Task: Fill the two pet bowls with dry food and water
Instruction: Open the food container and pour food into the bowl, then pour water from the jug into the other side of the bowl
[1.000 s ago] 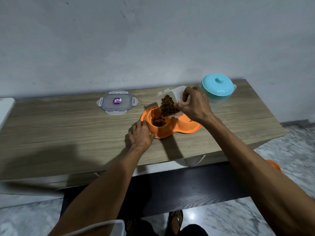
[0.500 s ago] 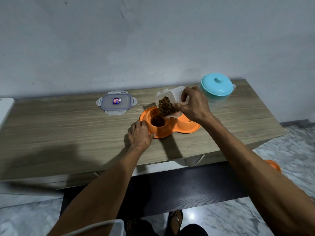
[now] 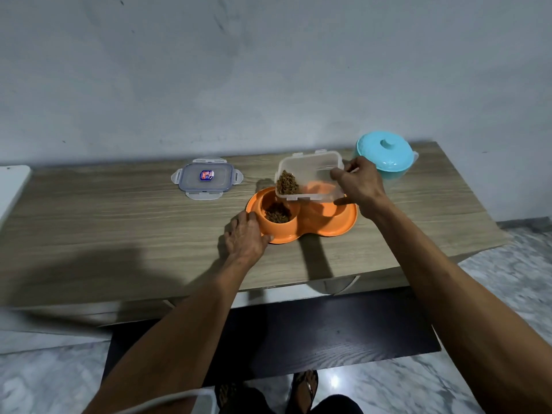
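Note:
An orange double pet bowl (image 3: 324, 227) sits on the wooden table (image 3: 119, 234). Its left well holds brown dry food (image 3: 277, 213); the right well is partly hidden by the container. My right hand (image 3: 357, 182) grips a clear plastic container (image 3: 313, 177), tilted to the left above the bowl, with kibble piled at its lower left corner over the left well. My left hand (image 3: 243, 237) rests on the table against the bowl's left rim, fingers spread on it. A teal lidded water jug (image 3: 385, 153) stands behind my right hand.
The container's clear lid (image 3: 206, 180) with a small sticker lies flat on the table to the left of the bowl. A white object (image 3: 12, 186) shows at the far left edge. The wall runs close behind the table. My sandalled feet are on the marble floor below.
My right hand has swung the container so its open side faces me more. More kibble lies in the left well and less in the container. My left hand stayed at the rim.

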Action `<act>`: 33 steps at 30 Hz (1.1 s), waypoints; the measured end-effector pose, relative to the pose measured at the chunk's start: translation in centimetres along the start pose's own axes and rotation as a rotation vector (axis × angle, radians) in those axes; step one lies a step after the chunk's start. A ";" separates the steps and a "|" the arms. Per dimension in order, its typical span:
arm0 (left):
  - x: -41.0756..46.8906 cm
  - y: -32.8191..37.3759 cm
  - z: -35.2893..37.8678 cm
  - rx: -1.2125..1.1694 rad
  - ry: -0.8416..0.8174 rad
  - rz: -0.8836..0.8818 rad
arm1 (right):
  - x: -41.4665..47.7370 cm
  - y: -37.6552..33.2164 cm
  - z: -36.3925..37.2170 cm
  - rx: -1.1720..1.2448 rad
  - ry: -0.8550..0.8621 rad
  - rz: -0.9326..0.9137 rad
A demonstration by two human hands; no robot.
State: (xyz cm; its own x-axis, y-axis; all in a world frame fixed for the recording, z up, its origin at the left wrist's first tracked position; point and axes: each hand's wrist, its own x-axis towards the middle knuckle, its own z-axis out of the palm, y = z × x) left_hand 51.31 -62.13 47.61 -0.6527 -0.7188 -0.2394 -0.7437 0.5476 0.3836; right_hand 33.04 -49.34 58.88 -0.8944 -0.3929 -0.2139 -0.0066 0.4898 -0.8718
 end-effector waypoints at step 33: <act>0.6 -0.5 2.0 0.059 0.075 -0.068 | 13.5 2.2 13.0 -0.141 -0.086 0.055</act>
State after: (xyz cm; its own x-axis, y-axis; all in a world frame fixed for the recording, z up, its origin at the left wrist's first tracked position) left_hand 51.01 -61.98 45.46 -0.5892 -0.7842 -0.1947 -0.7947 0.5190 0.3148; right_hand 26.73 -63.66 48.31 -0.8534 -0.4247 -0.3022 -0.0265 0.6143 -0.7886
